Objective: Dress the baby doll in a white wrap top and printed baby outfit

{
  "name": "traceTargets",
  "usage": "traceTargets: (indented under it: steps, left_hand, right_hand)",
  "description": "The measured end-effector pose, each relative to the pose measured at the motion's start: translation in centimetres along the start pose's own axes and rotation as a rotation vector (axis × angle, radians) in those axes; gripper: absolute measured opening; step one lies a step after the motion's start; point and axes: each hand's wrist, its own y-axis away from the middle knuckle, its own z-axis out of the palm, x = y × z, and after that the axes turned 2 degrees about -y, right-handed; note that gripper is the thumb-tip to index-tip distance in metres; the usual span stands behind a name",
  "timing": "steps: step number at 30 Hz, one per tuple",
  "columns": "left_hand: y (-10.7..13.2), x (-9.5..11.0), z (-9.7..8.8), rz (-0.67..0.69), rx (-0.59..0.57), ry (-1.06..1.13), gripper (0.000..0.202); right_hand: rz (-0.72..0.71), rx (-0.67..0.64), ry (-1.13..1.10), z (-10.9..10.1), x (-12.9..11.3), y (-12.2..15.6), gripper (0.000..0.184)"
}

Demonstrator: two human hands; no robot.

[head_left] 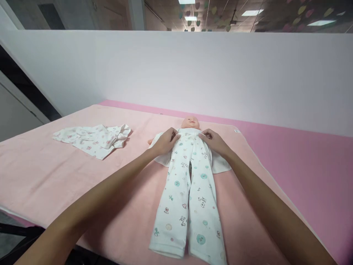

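A baby doll (190,122) lies on its back, its head toward the wall. Over its body and legs are spread white baby pants (190,176) printed with small animals and green dots, the legs reaching toward me. My left hand (167,140) pinches the left end of the waistband near the doll's chest. At the other end of the waistband, my right hand (214,141) has its fingers closed on the cloth. White cloth of a top (220,163) shows beside the pants on both sides. One small doll hand (149,141) peeks out at the left.
A crumpled white printed baby garment (93,139) lies to the left on the pink blanket (55,176). The blanket covers a brighter pink mat (298,165). A white wall panel (176,70) with glass above borders the far side.
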Motion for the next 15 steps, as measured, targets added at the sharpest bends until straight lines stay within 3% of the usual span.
traceTargets:
  steps: [2,4,9,11,15]
  left_hand:
    - [2.4,-0.1,-0.2,0.032,0.085,-0.112,0.023]
    - [5.3,-0.3,-1.0,0.101,0.063,-0.218,0.021]
    - [10.7,-0.2,-1.9,0.277,-0.237,-0.310,0.021]
    - [11.2,0.1,-1.2,0.286,-0.258,-0.303,0.024]
    - [10.6,0.4,0.5,0.287,-0.199,-0.310,0.017]
  right_hand:
    - [-0.038,0.205,0.108,0.5,0.7,2.9,0.033]
    - [-0.118,0.264,0.242,0.4,1.2,6.5,0.027]
    - [-0.299,-0.058,0.386,-0.2,2.1,13.0,0.008]
    - [-0.346,-0.094,0.421,0.1,2.5,13.7,0.013]
    - [-0.363,-0.047,0.442,0.7,3.3,14.0,0.015]
